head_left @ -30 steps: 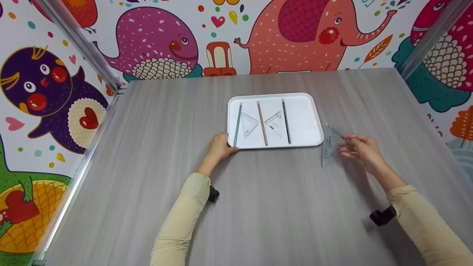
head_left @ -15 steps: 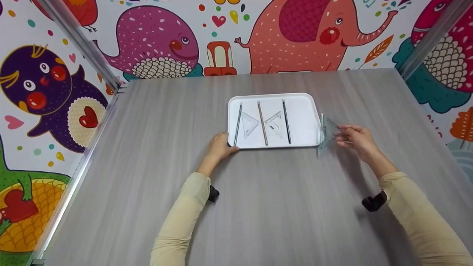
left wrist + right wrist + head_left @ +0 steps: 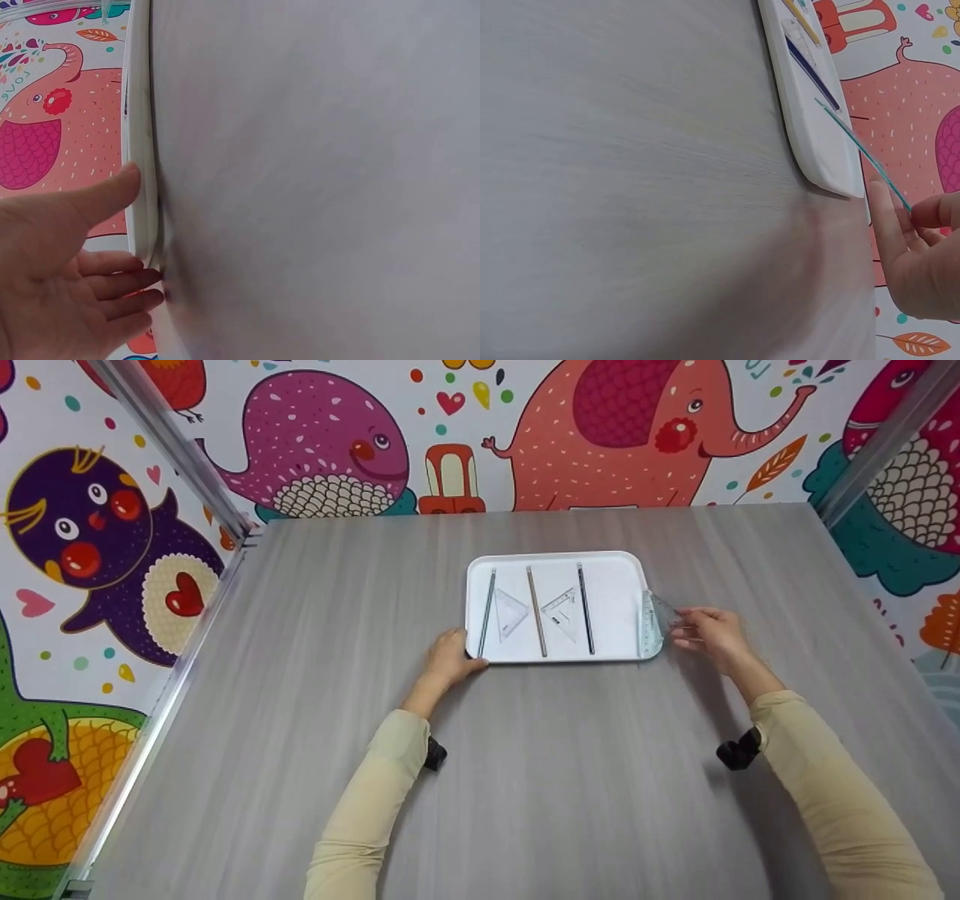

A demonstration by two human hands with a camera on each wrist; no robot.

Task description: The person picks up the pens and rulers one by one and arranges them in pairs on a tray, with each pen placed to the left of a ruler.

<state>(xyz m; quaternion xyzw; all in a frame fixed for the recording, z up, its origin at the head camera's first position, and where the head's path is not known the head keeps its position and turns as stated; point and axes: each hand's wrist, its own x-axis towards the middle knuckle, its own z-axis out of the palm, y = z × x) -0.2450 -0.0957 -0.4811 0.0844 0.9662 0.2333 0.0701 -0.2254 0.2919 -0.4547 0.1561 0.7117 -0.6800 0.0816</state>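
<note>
My right hand (image 3: 716,637) pinches a clear, bluish set square (image 3: 649,630) between thumb and fingers. The set square overlaps the right rim of the white tray (image 3: 613,585) in the head view; edge-on in the right wrist view, it slants above the tray's end. At the tray's near left corner is my left hand (image 3: 448,660), its relaxed fingers and thumb touching the rim. Inside the tray lie a greenish pencil (image 3: 487,613), a clear set square (image 3: 510,615), a brown pencil (image 3: 537,611), another clear set square (image 3: 561,615) and a dark pencil (image 3: 586,609).
A grey wood-grain table (image 3: 570,780) carries the tray. Behind it stands a wall (image 3: 517,427) printed with cartoon animals, and metal posts (image 3: 180,457) rise at the table's back corners.
My right hand has moved left and slightly away from me, bringing the set square from beside the tray to over its right rim. The left hand and the tray have stayed put.
</note>
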